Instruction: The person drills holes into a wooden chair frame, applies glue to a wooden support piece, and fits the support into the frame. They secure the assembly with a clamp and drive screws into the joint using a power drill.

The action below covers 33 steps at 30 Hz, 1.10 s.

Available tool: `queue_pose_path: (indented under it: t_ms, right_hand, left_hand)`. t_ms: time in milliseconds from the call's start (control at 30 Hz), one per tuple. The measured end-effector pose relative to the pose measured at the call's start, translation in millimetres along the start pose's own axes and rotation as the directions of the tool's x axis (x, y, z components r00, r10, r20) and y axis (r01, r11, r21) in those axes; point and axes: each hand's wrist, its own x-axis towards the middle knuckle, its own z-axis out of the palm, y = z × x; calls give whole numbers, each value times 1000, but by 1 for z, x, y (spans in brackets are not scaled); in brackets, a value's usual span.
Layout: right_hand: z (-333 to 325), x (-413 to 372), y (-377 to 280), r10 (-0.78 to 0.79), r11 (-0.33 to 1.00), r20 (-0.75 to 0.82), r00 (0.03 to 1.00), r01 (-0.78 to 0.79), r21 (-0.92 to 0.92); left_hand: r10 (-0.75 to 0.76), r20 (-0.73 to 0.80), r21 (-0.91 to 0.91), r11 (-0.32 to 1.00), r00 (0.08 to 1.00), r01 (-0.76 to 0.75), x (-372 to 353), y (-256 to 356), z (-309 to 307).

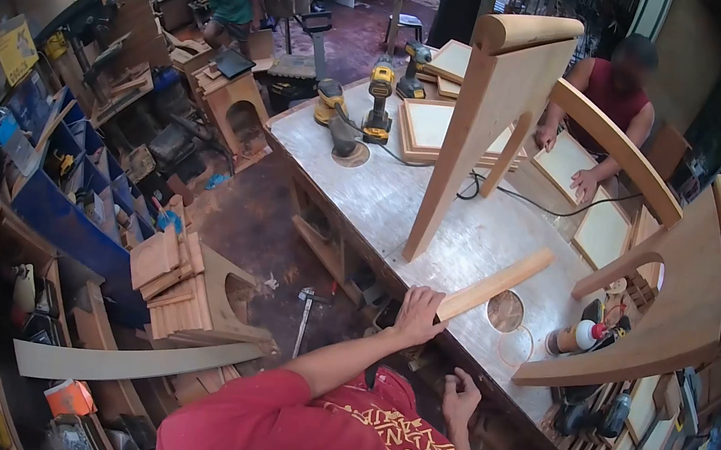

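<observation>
My left hand [421, 317] grips the near end of a pale wooden strip [498, 285] at the edge of the metal-topped workbench [375, 184]. The strip slants away over the tabletop, past a round hole. My right hand [461, 398] hangs beside the bench edge, fingers loosely curled and apart, holding nothing. Above the strip stands a wooden frame with two upright panels [511, 81] [690, 278] joined by a curved rail [616, 149]. A bottle with a red-and-white cap [585, 335] is near the right panel's foot.
A sander [331, 105], cordless drills [380, 100] and framed panels [428, 127] lie at the bench's far side, with a black cord [553, 212]. Across the bench, a co-worker's hands [583, 183] touch a framed panel. Wooden pieces [210, 296] and a clamp [303, 318] occupy the floor at left.
</observation>
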Motion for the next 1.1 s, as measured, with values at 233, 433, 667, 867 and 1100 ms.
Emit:
queue_pose_path:
  t_ms: [233, 433, 667, 867, 1100]
  right_hand:
    - [1, -7, -3, 61, 991, 23, 998, -58, -122]
    - [16, 1, 5, 57, 981, 129, 990, -32, -192]
    - [23, 49, -48, -173, 957, -209, 962, 114, -267]
    - [22, 112, -26, -125, 915, -340, 932, -24, -402]
    - [35, 117, -33, -186, 800, -398, 898, -96, -592]
  left_hand:
    - [-102, 32, -139, 985, 994, 106, -12, -13, -9]
    - [-138, 86, -35, 989, 987, 141, -38, -25, -46]
    - [-171, 214, -61, 980, 962, 188, -47, -44, -64]
    - [-168, 227, -132, 971, 959, 201, -52, -52, -70]
    - [-206, 346, -184, 942, 915, 282, -51, -50, -72]
